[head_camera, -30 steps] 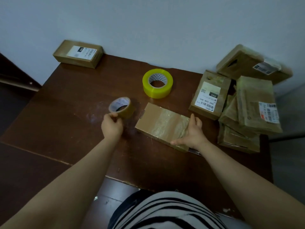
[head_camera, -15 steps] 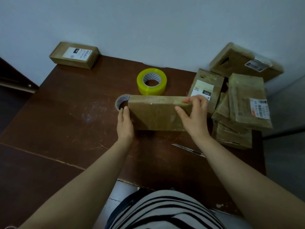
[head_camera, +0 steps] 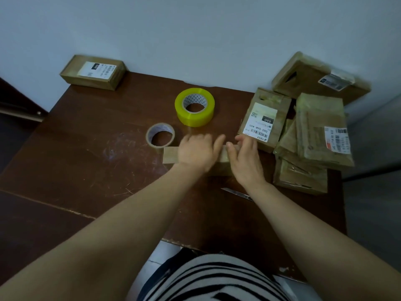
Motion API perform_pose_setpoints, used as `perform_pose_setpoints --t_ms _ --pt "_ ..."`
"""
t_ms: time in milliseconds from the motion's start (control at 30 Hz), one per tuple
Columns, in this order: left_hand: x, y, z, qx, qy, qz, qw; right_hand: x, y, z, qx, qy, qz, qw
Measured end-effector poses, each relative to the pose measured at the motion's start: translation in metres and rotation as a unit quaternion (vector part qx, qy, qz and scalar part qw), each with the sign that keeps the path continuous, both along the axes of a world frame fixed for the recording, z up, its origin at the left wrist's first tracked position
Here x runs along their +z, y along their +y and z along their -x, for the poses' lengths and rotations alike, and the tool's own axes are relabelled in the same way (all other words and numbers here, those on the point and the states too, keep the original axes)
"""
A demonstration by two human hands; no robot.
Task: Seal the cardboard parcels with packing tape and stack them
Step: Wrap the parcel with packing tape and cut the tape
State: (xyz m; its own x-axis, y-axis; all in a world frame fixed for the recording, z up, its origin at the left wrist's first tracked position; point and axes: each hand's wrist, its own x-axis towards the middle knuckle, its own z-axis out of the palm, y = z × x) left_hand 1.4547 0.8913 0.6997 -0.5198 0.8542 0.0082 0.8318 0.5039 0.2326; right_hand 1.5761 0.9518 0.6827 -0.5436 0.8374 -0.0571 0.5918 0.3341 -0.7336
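Both hands flat on the cardboard parcel (head_camera: 170, 155) at the middle of the brown table (head_camera: 91, 161). Left hand (head_camera: 196, 152) spread, palm down on top, fingers blurred; right hand (head_camera: 245, 157) open, fingers laid over the far right edge. Neither closed around anything. Brown tape roll (head_camera: 160, 135) just beside the parcel's left end, yellow tape roll (head_camera: 194, 107) behind. Heap of parcels (head_camera: 312, 135) at right; single parcel (head_camera: 93, 71) at far-left corner.
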Motion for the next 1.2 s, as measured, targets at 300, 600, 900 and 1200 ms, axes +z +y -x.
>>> perform_pose_setpoints --t_ms 300,600,900,1200 --pt "-0.005 0.001 0.022 0.004 -0.094 0.128 0.987 0.000 0.006 -0.002 0.065 -0.105 -0.065 0.990" --pt "-0.008 0.013 0.006 -0.029 0.029 0.139 0.989 -0.001 0.005 0.000 0.073 -0.139 -0.095 0.983" --pt "-0.009 -0.029 0.024 -0.025 0.072 0.084 0.993 -0.002 0.006 -0.001 0.079 -0.137 -0.089 0.983" --pt "-0.005 -0.065 0.058 -0.138 -0.029 0.093 0.986 -0.004 0.020 0.002 0.059 -0.048 0.042 0.996"
